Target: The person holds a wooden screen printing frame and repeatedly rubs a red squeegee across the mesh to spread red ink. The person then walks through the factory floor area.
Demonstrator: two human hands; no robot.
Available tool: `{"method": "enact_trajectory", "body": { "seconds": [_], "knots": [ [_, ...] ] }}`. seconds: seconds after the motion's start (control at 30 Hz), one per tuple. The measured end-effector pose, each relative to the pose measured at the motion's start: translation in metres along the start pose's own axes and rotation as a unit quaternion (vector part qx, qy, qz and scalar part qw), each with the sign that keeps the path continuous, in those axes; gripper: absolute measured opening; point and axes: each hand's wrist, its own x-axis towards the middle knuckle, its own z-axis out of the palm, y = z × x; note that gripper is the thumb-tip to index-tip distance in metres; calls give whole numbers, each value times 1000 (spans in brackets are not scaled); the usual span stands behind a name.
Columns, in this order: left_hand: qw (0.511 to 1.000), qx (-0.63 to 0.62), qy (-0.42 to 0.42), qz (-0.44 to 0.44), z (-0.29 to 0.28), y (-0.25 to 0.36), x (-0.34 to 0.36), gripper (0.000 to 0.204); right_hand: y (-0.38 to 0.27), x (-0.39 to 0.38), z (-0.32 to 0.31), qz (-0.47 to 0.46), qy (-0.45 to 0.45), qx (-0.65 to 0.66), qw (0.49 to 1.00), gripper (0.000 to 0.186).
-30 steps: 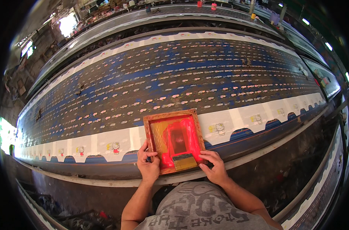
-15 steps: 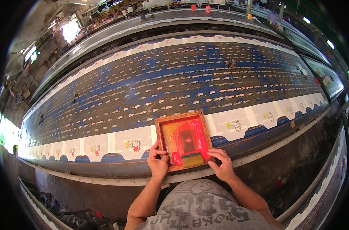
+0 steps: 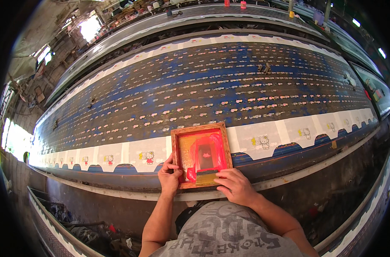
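Scraper (image 3: 207, 179) lying crosswise in the wooden frame (image 3: 198, 128), right end nearest the right hand (image 3: 236, 187), whose bent fingers' hold is unclear; left hand (image 3: 169, 178) grips the frame's left side.

The wood-framed screen (image 3: 187, 146) was left reachable from the far side; near corners were obstructed by the left hand (image 3: 169, 178) and right hand (image 3: 238, 187).

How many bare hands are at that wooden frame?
2: the left hand at the left side of the wooden frame, the right hand at its lower right. No others show.
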Motion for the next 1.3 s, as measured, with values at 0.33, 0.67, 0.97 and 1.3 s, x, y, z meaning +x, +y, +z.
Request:
{"method": "enact_trajectory", "body": {
  "seconds": [0.33, 0.67, 0.97, 1.3],
  "knots": [
    [1000, 2, -4, 4, 1, 2, -1, 26, 5, 31, 36, -42, -137, -145, 979, 46],
    [999, 33, 3, 10, 6, -1, -4, 23, 35, 91, 10, -8, -216, -116, 969, 40],
    [999, 29, -1, 30, 10, 2, -4, 25, 68, 121, 30, 16, -74, -156, 985, 45],
    [997, 22, -27, 74, 4, -15, -4, 27, 3, 56, 44, 20, -131, -203, 970, 53]
  ]
}}
